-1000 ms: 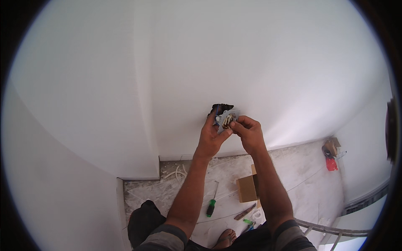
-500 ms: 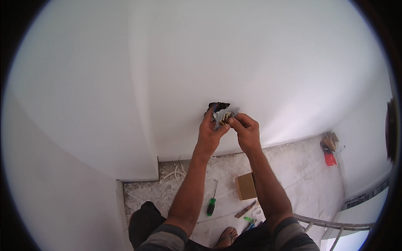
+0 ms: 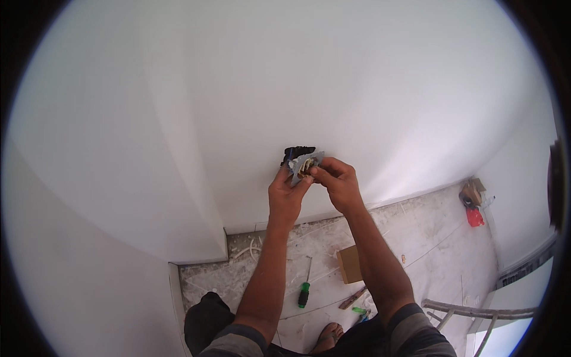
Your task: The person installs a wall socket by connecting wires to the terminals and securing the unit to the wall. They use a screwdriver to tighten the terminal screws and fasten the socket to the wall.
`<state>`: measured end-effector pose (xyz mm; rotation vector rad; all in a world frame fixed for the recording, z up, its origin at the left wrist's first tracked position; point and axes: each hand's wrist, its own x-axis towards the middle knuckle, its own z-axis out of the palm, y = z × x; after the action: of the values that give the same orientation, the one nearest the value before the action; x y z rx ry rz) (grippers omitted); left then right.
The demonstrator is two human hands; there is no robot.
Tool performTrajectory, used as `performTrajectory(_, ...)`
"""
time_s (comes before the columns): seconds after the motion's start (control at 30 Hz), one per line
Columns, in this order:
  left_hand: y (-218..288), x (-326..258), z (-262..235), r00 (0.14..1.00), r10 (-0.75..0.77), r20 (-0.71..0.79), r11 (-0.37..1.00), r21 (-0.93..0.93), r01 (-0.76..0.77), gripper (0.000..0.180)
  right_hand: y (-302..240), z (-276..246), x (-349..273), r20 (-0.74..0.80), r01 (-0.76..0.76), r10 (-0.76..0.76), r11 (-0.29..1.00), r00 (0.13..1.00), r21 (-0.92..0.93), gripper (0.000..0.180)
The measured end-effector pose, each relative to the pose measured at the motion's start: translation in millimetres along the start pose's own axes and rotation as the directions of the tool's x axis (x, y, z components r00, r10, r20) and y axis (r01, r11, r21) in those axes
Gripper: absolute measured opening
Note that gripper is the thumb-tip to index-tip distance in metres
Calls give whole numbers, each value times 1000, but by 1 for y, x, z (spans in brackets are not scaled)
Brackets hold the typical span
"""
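A small electrical wall fitting (image 3: pixel 306 165), a grey plate with pale and yellowish parts at its centre, is held tilted in front of the white wall. Directly behind it lies a dark, ragged wall opening (image 3: pixel 297 153), with a bit of blue wire showing. My left hand (image 3: pixel 284 201) grips the plate's left and lower edge, thumb in front and fingers partly hidden behind. Coming from the right, my right hand (image 3: pixel 341 185) has its thumb and fingers closed at the fitting's right side. Whether a smaller part is pinched there is too small to make out.
On the dusty floor lie a green-and-black screwdriver (image 3: pixel 304 291), a brown cardboard box (image 3: pixel 351 265), a brown-handled tool (image 3: pixel 353 298) and small green and blue tools (image 3: pixel 363 312). A metal rail (image 3: pixel 476 311) curves at lower right. A red bag (image 3: pixel 474 217) sits by the far right wall.
The view has shifted slightly, so hands and fitting sit a little further left in the picture. Both hands keep their hold on the fitting.
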<state>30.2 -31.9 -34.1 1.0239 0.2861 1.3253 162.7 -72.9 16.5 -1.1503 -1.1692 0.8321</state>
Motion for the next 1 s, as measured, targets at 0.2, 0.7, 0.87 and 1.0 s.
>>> performTrajectory(0.2,17,3,0,995,-75,63,987,147,65,41,-9,-2,1,-6,-13,13,997,1000,-74,23)
performTrajectory(0.7,7,10,3,998,11,70,1000,27,-13,35,14,-2,0,-127,117,-141,977,982,-179,21)
performTrajectory(0.87,15,6,0,999,6,41,969,245,-16,39,19,3,-2,-147,93,-115,984,982,-152,21)
performTrajectory(1.0,24,-7,-3,999,53,-2,898,437,-47,51,19,2,-1,-104,151,-147,988,984,38,22)
